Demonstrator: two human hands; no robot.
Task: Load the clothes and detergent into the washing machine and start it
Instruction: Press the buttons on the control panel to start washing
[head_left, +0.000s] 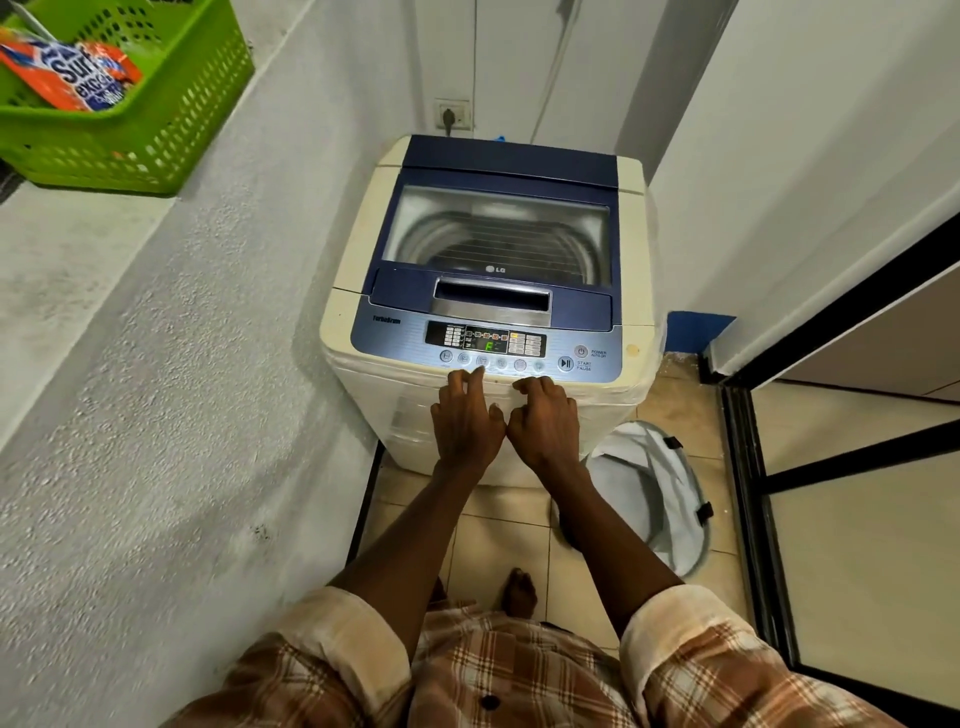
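A cream top-loading washing machine (358, 244) with a blue lid (498, 156) stands in the corner, lid closed. Its control panel (485, 343) is lit and shows a green digit. My left hand (465, 421) hovers at the panel's front edge, one fingertip reaching a round button in the lower row. My right hand (545, 421) is beside it with fingers loosely curled, holding nothing. An orange detergent packet (67, 73) lies in a green basket (156, 135) on the ledge at upper left.
A white collapsible laundry hamper (654, 493) sits on the tiled floor right of the machine. A rough wall and ledge (78, 249) run along the left. A black-framed glass door (769, 467) stands at right. A wall socket (453, 115) is behind the machine.
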